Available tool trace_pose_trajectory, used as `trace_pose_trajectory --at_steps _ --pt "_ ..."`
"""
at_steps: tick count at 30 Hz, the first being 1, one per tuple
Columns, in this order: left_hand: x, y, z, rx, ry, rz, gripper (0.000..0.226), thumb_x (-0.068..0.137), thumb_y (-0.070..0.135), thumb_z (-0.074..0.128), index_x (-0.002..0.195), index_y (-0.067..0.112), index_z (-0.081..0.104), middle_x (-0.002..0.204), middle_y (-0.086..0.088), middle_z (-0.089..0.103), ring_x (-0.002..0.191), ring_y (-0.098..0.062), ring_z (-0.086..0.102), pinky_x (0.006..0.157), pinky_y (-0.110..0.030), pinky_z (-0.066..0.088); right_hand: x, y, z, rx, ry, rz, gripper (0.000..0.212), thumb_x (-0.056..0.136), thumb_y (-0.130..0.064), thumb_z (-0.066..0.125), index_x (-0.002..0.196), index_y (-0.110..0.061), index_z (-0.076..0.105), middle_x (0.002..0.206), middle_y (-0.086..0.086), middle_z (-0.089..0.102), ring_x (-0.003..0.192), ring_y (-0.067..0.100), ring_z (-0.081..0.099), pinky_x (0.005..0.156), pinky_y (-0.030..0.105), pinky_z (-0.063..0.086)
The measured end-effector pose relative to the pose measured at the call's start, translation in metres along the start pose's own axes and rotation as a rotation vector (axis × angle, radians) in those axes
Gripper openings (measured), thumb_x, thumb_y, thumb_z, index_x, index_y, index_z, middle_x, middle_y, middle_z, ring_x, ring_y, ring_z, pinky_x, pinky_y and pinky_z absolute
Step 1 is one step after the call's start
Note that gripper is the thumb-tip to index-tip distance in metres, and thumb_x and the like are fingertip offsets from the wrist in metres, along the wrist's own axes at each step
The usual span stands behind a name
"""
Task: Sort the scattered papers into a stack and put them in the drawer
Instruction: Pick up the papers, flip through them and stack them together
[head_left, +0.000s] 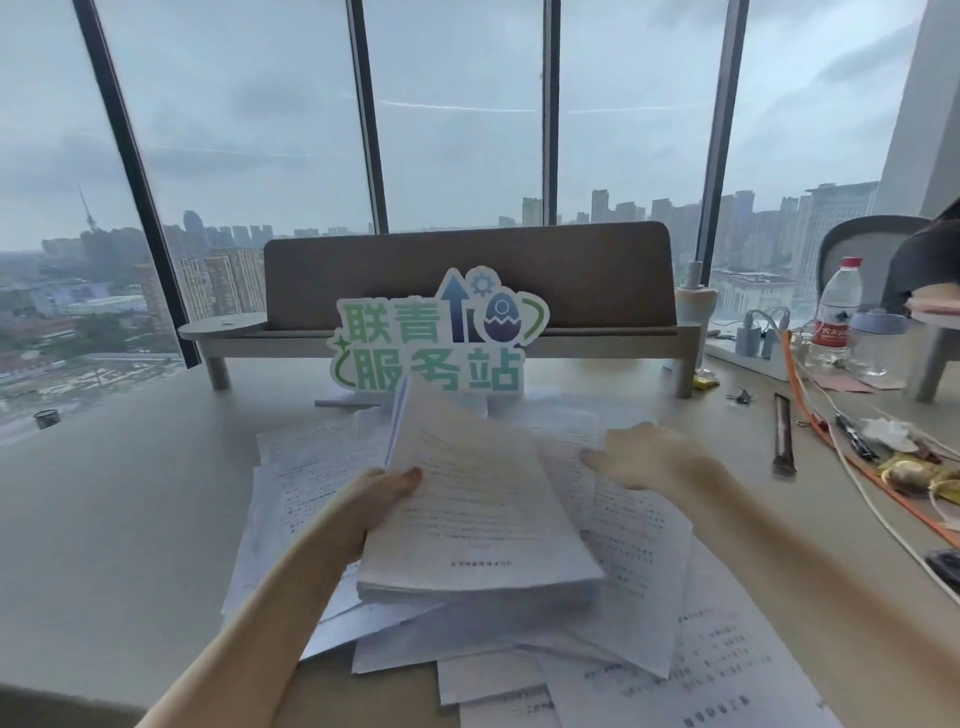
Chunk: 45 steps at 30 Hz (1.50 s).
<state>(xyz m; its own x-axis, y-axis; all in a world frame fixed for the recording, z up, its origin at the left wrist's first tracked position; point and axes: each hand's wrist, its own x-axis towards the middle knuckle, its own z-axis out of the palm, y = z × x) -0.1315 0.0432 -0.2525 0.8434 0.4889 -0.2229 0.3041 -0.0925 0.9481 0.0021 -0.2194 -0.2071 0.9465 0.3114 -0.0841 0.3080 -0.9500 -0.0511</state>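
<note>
A thick stack of printed white papers is tilted up off the desk. My left hand grips its left edge, thumb on top. More loose printed sheets lie scattered under and around it, fanned out to the left, right and front. My right hand reaches over the sheets to the right of the stack, fingers extended and touching a sheet there. No drawer is in view.
A green and white cut-out sign stands behind the papers, before a shelf riser. On the right are a water bottle, a power strip, orange and white cables, clips and wrappers. Another person's arm shows far right.
</note>
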Motion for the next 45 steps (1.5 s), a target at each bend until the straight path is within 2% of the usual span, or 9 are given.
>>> trace_pose_trajectory --at_steps 4,8,13,16,21,30,34,40,45 --pt "0.011 -0.010 0.010 0.158 0.008 -0.043 0.024 0.097 0.024 0.061 0.100 0.001 0.068 0.090 -0.017 0.075 0.082 -0.033 0.074 0.081 -0.047 0.060 0.003 0.013 0.027 -0.120 -0.212 0.163 0.076 0.096 -0.071 0.027 0.157 -0.026 0.030 0.161 0.010 0.030 0.146 0.041 0.028 0.109 0.077 0.021" --pt "0.017 -0.010 0.012 0.168 0.009 -0.047 0.022 0.097 0.024 0.061 0.101 0.003 0.069 0.090 -0.016 0.076 0.080 -0.032 0.074 0.077 -0.044 0.061 0.011 0.019 0.042 0.008 -0.114 0.040 0.076 0.093 -0.071 0.036 0.157 -0.031 0.021 0.158 0.009 0.037 0.142 0.037 0.037 0.115 0.063 0.026" --pt "0.021 -0.006 0.002 0.045 0.033 -0.023 0.021 0.094 0.027 0.065 0.094 0.006 0.068 0.066 -0.007 0.074 0.055 -0.023 0.071 0.047 -0.027 0.054 0.022 0.033 0.051 0.315 -0.067 -0.073 0.082 0.093 -0.059 0.052 0.159 -0.029 0.013 0.155 0.010 0.043 0.137 0.034 0.046 0.110 0.038 0.041" --pt "0.025 -0.007 -0.004 -0.043 0.062 -0.008 0.028 0.093 0.028 0.067 0.104 0.003 0.068 0.072 -0.011 0.076 0.058 -0.028 0.072 0.051 -0.031 0.056 0.023 0.040 0.050 0.413 0.046 0.005 0.075 0.093 -0.053 0.057 0.154 -0.024 0.024 0.150 0.012 0.046 0.136 0.034 0.044 0.104 0.040 0.043" --pt "0.021 -0.008 0.000 -0.030 0.054 -0.008 0.020 0.095 0.022 0.064 0.096 0.003 0.065 0.054 -0.003 0.071 0.043 -0.018 0.068 0.036 -0.022 0.049 0.018 0.048 0.049 0.154 0.068 0.170 0.068 0.090 -0.064 0.051 0.145 -0.026 0.040 0.141 0.004 0.054 0.129 0.031 0.051 0.103 0.042 0.043" --pt "0.022 -0.016 0.002 -0.038 -0.008 -0.015 0.031 0.094 0.022 0.066 0.114 -0.002 0.066 0.097 -0.020 0.075 0.085 -0.037 0.074 0.068 -0.042 0.061 0.027 0.041 0.042 0.421 0.103 0.167 0.075 0.093 -0.045 0.063 0.151 -0.013 0.027 0.145 0.012 0.051 0.136 0.033 0.043 0.104 0.035 0.037" --pt "0.024 -0.017 0.000 -0.047 -0.010 -0.022 0.032 0.093 0.023 0.067 0.115 0.000 0.065 0.098 -0.020 0.075 0.088 -0.039 0.073 0.078 -0.049 0.060 0.030 0.043 0.044 0.709 0.073 0.158 0.077 0.087 -0.030 0.076 0.150 -0.018 0.034 0.144 0.013 0.046 0.124 0.032 0.048 0.086 0.042 0.059" --pt "0.023 -0.016 0.001 -0.066 -0.013 -0.029 0.029 0.094 0.023 0.067 0.113 0.000 0.065 0.097 -0.020 0.075 0.084 -0.036 0.073 0.068 -0.042 0.060 0.031 0.050 0.050 0.285 0.099 0.163 0.068 0.090 -0.048 0.059 0.148 -0.020 0.035 0.146 0.011 0.047 0.135 0.032 0.042 0.104 0.046 0.044" --pt "0.023 -0.016 0.003 -0.063 -0.006 -0.026 0.027 0.093 0.023 0.068 0.111 0.002 0.066 0.094 -0.018 0.075 0.083 -0.035 0.073 0.069 -0.042 0.060 0.030 0.045 0.042 0.421 0.083 0.109 0.076 0.093 -0.044 0.061 0.154 -0.015 0.027 0.152 0.016 0.042 0.143 0.033 0.032 0.107 0.040 0.040"
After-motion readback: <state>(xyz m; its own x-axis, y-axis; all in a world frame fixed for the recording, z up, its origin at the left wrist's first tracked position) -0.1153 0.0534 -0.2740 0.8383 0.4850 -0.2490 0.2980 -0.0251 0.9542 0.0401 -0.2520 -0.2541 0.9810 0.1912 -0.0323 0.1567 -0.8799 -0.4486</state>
